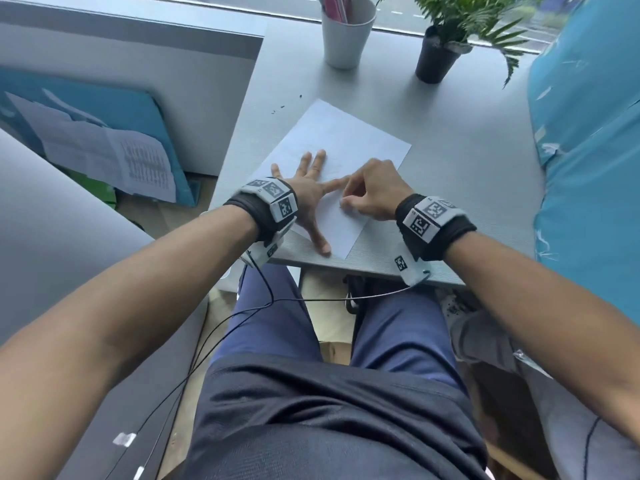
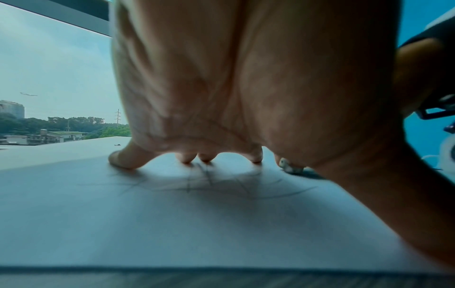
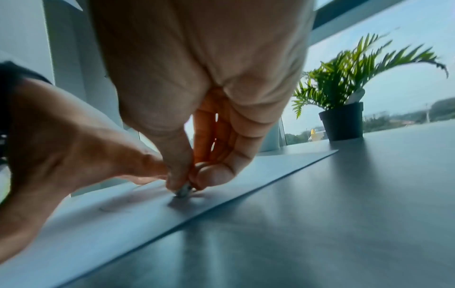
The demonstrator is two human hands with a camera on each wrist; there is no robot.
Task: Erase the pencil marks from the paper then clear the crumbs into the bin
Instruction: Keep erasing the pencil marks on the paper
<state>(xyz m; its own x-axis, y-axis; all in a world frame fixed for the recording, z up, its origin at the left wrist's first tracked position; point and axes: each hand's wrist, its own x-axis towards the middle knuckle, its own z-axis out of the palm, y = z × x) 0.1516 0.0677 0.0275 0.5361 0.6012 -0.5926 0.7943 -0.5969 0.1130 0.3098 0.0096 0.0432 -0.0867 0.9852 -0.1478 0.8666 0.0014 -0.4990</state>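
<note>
A white sheet of paper (image 1: pixel 341 140) lies askew on the grey desk (image 1: pixel 467 174), near its front edge. Faint pencil lines (image 2: pixel 209 183) cross the paper under my left hand. My left hand (image 1: pixel 311 188) lies flat on the sheet with fingers spread, pressing it down. My right hand (image 1: pixel 367 197) pinches a small, worn eraser (image 3: pixel 183 192) between thumb and fingers, its tip touching the paper just right of the left hand. In the left wrist view the eraser (image 2: pixel 291 167) shows beyond the thumb. No bin is in view.
A white cup (image 1: pixel 346 32) with pens and a potted plant (image 1: pixel 438 53) stand at the desk's far side by the window. A few dark crumbs (image 1: pixel 282 107) lie on the desk left of the paper. A grey partition (image 1: pixel 138 98) rises to the left.
</note>
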